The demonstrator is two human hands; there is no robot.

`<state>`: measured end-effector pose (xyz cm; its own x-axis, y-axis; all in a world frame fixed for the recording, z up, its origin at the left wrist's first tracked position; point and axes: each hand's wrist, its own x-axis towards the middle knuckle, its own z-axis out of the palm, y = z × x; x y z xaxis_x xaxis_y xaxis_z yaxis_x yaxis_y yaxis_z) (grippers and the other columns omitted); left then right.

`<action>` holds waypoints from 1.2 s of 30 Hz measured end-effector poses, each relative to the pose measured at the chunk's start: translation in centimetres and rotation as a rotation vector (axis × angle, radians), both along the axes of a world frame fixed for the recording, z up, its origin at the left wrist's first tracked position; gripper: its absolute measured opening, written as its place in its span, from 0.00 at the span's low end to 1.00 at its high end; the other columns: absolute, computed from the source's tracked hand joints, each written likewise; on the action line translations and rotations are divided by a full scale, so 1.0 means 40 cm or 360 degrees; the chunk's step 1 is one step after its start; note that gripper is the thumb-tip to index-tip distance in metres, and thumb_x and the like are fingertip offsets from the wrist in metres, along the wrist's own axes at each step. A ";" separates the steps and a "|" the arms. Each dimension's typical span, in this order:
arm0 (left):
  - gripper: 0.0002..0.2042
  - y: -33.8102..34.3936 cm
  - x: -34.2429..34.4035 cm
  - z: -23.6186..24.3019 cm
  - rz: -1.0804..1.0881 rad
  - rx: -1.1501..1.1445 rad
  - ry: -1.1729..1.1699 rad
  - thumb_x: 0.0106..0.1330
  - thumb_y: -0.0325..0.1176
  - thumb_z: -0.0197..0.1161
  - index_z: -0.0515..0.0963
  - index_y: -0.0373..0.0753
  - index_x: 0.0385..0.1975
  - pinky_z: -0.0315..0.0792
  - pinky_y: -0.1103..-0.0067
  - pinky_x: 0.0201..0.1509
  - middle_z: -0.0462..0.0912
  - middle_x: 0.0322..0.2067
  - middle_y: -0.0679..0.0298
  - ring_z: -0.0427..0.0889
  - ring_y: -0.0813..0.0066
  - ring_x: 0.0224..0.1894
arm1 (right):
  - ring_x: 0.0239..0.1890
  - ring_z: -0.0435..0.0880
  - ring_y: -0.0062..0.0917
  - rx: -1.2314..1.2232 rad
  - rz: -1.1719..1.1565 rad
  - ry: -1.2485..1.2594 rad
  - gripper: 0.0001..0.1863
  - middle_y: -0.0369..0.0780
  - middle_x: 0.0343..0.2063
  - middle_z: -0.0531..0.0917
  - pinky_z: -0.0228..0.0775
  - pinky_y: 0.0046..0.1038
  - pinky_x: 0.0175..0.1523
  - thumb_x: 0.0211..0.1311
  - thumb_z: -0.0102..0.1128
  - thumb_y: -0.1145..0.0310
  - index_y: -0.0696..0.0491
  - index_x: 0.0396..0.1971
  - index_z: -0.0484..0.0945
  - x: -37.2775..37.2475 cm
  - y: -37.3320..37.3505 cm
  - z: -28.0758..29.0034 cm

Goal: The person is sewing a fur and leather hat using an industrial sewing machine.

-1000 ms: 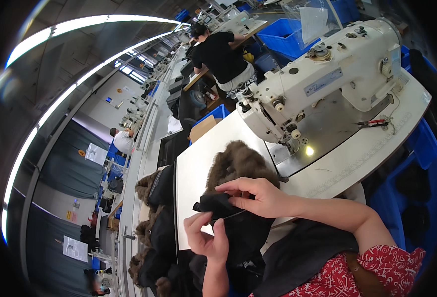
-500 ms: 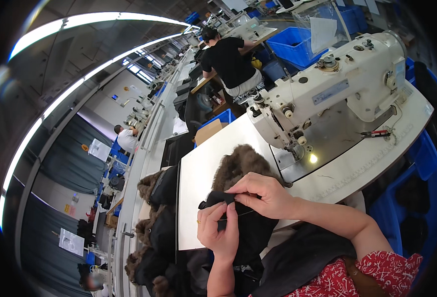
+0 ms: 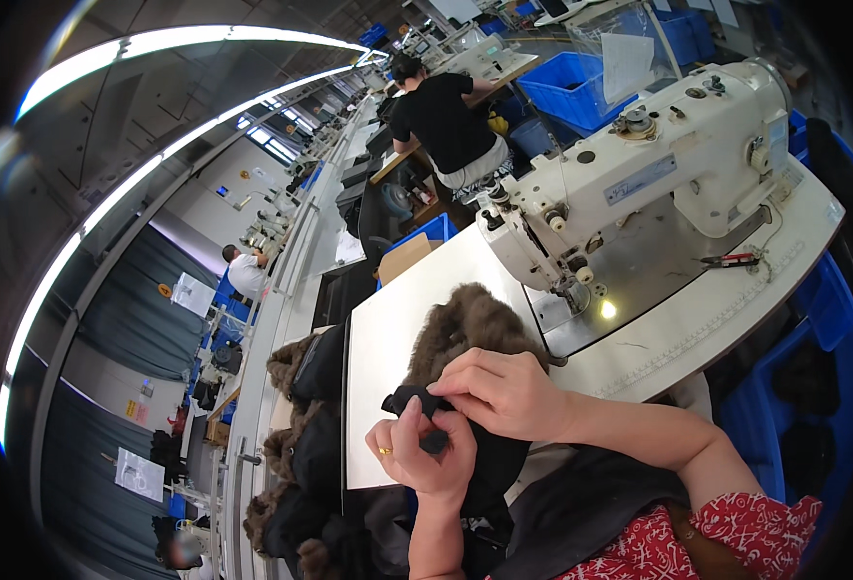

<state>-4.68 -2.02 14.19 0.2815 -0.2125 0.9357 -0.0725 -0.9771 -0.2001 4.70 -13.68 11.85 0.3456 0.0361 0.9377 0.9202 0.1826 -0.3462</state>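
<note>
Both my hands pinch a small black fabric piece (image 3: 409, 400) over the near edge of a white sewing table (image 3: 388, 358). My left hand (image 3: 424, 454), with a ring on one finger, grips the strip's lower end from below. My right hand (image 3: 504, 391) holds its upper end from the right. Under the hands lies a garment of brown fur (image 3: 465, 329) and black cloth. A white sewing machine (image 3: 639, 184) stands past the fur at the right, its needle lamp lit.
A heap of brown fur and black garments (image 3: 301, 454) lies left of the table. Small red-handled snips (image 3: 731, 259) rest on the machine bed. Blue bins (image 3: 581, 87) stand behind the machine. A person in a black shirt (image 3: 446, 126) works at a far station; another person (image 3: 245, 271) sits further left.
The black strip has been gathered shorter between my hands. My left hand has slid right and closer under my right hand; the view has shifted slightly.
</note>
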 end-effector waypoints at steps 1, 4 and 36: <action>0.25 0.000 -0.007 0.008 -0.0004 0.0025 0.0043 0.51 0.17 0.66 0.74 0.37 0.52 0.69 0.69 0.43 0.74 0.22 0.71 0.70 0.72 0.23 | 0.30 0.87 0.22 -0.0021 0.0004 -0.0005 0.11 0.30 0.35 0.84 0.77 0.24 0.28 0.58 0.70 0.72 0.48 0.41 0.83 0.000 0.000 0.002; 0.24 -0.004 -0.033 0.032 -0.0085 0.0114 0.0145 0.50 0.21 0.67 0.75 0.38 0.51 0.68 0.68 0.52 0.74 0.22 0.73 0.71 0.72 0.26 | 0.28 0.86 0.20 -0.0022 0.0077 -0.0109 0.12 0.29 0.37 0.84 0.76 0.22 0.25 0.58 0.71 0.72 0.47 0.42 0.83 0.005 -0.002 0.010; 0.05 0.085 0.022 0.149 -0.0981 -0.0535 0.1213 0.69 0.18 0.62 0.78 0.34 0.41 0.74 0.79 0.38 0.84 0.32 0.56 0.81 0.70 0.32 | 0.46 0.82 0.29 -0.0270 -0.0017 0.0378 0.16 0.35 0.35 0.84 0.64 0.42 0.67 0.60 0.70 0.70 0.52 0.49 0.83 -0.078 -0.038 -0.124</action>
<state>-3.79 1.36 20.17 0.7546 -0.2815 0.5927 -0.5722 -0.7244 0.3845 1.57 -15.21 6.89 0.5562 0.1807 0.8112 0.8112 0.0941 -0.5772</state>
